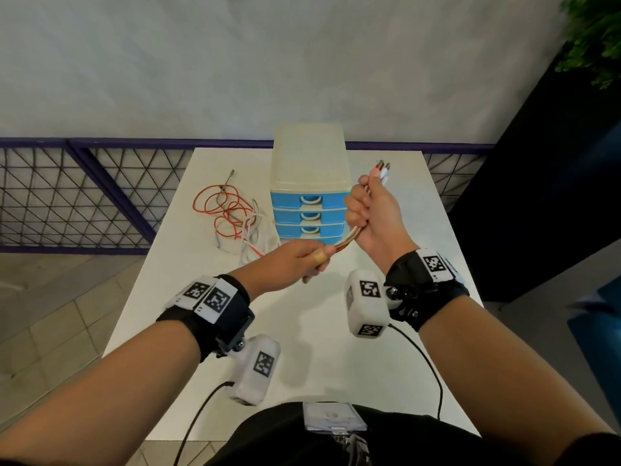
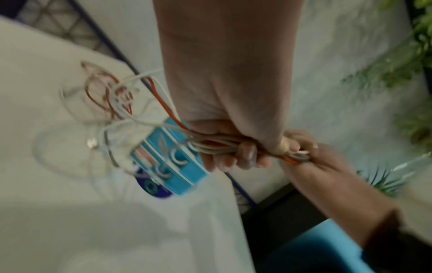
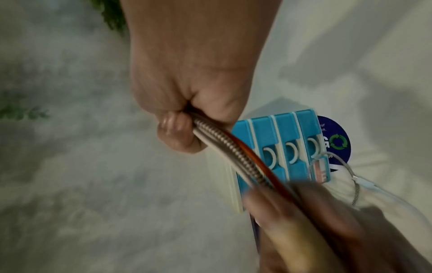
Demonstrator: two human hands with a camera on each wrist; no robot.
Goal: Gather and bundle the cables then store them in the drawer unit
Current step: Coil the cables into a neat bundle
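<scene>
Both hands hold one bunch of red, white and braided cables (image 1: 347, 239) (image 3: 224, 146) above the white table (image 1: 336, 364). My right hand (image 1: 364, 210) (image 3: 184, 118) grips it in a fist near the plug ends (image 1: 383, 168), which stick up above the fist. My left hand (image 1: 307, 260) (image 2: 236, 149) grips the same bunch just below. From there the loose cables (image 1: 232, 216) (image 2: 110, 99) trail down in tangled loops on the table, left of the drawer unit (image 1: 311, 183) (image 3: 280, 153), a cream box with several shut blue drawers.
The drawer unit stands at the table's far middle, right behind my hands. A metal mesh fence (image 1: 84, 196) runs behind and left of the table. A dark panel (image 1: 537, 196) and a green plant (image 1: 594, 38) are on the right.
</scene>
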